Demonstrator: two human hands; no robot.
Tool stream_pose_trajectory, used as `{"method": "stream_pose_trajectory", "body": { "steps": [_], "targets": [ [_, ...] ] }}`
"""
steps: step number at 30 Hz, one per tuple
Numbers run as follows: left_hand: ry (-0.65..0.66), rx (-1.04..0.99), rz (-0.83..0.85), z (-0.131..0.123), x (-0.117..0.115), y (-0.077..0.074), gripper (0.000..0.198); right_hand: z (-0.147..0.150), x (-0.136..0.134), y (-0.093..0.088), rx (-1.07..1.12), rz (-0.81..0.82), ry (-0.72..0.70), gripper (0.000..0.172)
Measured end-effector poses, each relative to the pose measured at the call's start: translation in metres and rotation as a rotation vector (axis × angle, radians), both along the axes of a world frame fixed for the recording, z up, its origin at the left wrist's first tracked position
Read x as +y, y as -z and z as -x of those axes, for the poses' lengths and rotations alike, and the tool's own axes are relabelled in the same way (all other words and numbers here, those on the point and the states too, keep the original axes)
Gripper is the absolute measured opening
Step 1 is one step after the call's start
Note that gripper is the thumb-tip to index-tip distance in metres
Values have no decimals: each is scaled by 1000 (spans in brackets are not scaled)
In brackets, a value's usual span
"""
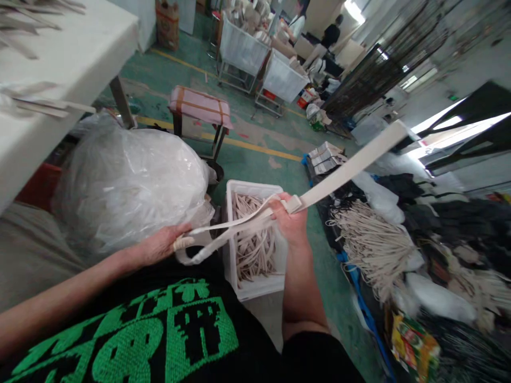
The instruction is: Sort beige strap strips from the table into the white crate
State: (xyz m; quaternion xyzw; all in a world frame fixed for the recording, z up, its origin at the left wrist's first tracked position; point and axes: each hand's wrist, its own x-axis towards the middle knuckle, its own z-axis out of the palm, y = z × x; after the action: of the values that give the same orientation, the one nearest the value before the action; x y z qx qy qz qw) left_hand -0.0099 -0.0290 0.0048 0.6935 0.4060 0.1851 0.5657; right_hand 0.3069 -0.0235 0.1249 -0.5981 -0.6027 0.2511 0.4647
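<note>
A long cream fabric strap [351, 169] stretches between my two hands, with one end sticking out stiffly to the upper right. My right hand [290, 218] is closed around it near a folded, buckle-like piece. On the other side my left hand [165, 242] grips the strap's looped part close to my body; its fingertips look wrapped in pale tape. Slack from the loop hangs just right of the left hand. Below the strap stands a white plastic bin [255, 294] holding a heap of similar cream straps [257, 252].
A large clear plastic bag [136, 181] bulges at the left, beside a white table [96, 42] with strips on it. A padded stool [202, 106] stands ahead. Bundled straps [375, 244] and dark goods lie at the right. Farther off are white carts [243, 50] and people.
</note>
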Motion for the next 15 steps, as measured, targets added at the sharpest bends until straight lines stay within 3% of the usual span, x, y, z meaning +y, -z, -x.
{"method": "stream_pose_trajectory", "body": {
  "steps": [2,4,8,11,15],
  "targets": [
    [20,175,-85,15,14,-2,56,-28,-7,-11,-54,-54,71,30],
    [-51,400,-145,37,28,-3,57,-57,-14,-22,-177,-79,89,25],
    [-176,683,-174,87,45,9,49,-107,-17,-28,-553,21,-30,23],
    [-181,739,-122,113,45,29,48,-128,-7,-12,-857,128,-143,21],
    [-84,780,-172,115,33,56,47,-138,9,27,-1156,473,-137,33]
  ]
}}
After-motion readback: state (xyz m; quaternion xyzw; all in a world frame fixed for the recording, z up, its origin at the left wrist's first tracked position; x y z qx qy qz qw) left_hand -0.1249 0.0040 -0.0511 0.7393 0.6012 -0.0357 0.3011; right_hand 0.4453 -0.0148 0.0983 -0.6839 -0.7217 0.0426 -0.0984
